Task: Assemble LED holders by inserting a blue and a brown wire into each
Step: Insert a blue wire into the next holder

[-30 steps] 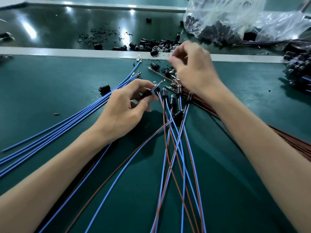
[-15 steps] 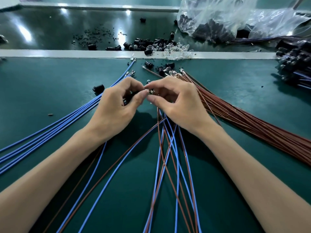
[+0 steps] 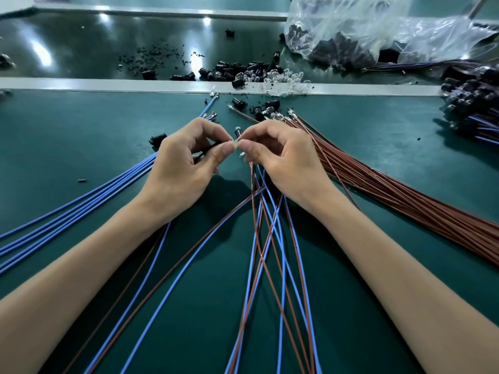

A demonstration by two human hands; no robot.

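The left hand (image 3: 186, 163) and the right hand (image 3: 283, 160) meet fingertip to fingertip just above the centre of the frame, wrists low over the green mat (image 3: 81, 125), probably to steady fine work close under the eye. The left thumb and forefinger curl in a pinch on a dark holder (image 3: 209, 147), of which only a sliver shows. The right thumb and forefinger pinch a small clear piece (image 3: 236, 143) against its end, likely an LED, though it is too small to tell for sure. The other fingers of both hands are loosely curled out of the way. The blue wires (image 3: 81, 201) fan in from the left edge and the brown wires (image 3: 405, 201) from the right, bare tips pointing toward the hands, apparently so that either hand can draw one without crossing over. Mixed blue and brown pairs (image 3: 270, 252) run from under the right hand down to the bottom centre, seemingly units parked there. Loose black holders (image 3: 229, 70) and clear LEDs (image 3: 283, 79) lie along the pale rail (image 3: 108, 84) at upper centre, within reach. A plastic bag (image 3: 364, 31) at upper right holds more dark parts.
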